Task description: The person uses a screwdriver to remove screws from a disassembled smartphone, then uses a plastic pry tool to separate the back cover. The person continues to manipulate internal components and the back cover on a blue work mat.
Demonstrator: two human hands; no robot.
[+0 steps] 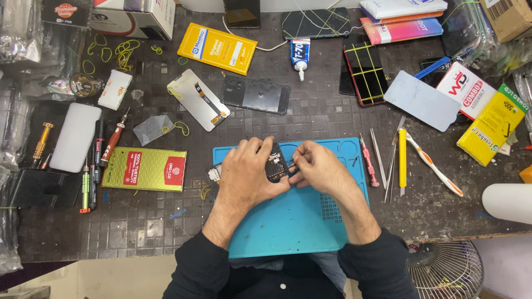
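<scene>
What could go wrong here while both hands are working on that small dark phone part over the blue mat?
The left hand covers much of the phone part, so slips by the thin tool in the right hand may go unseen. Tweezers and screwdriver lie beside the blue mat; an elbow might knock them.

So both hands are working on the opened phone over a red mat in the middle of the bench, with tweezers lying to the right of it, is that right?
Not quite: the mat is blue, not red, as the head view shows. The rest holds: the left hand and the right hand are both on the opened phone over that mat, and the tweezers lie to its right.
</scene>
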